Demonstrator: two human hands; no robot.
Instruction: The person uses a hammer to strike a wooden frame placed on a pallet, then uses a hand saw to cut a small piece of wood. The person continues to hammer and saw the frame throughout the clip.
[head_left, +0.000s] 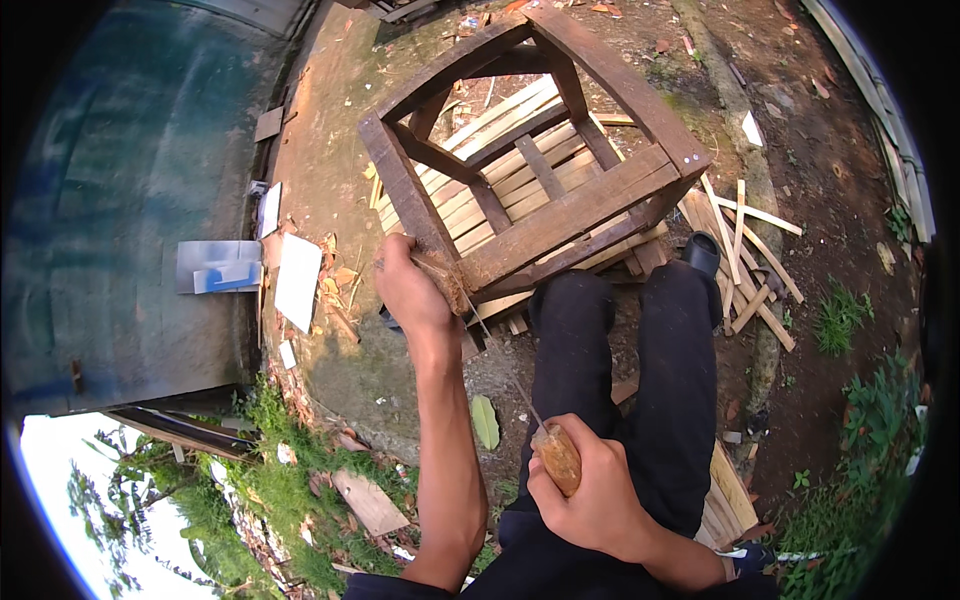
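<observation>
Head view: left hand [408,290] on wooden crate [530,170], white card [298,280] beside.

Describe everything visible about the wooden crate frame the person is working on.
The wooden crate frame is an open box of dark brown, weathered beams with pale slats showing through its inside. It sits tilted on the ground amid loose pale offcuts, one corner toward the person's knees. The left hand grips its near corner post. The right hand holds a wooden-handled tool whose thin metal shaft points at that corner. Nail heads dot one upper beam.
</observation>
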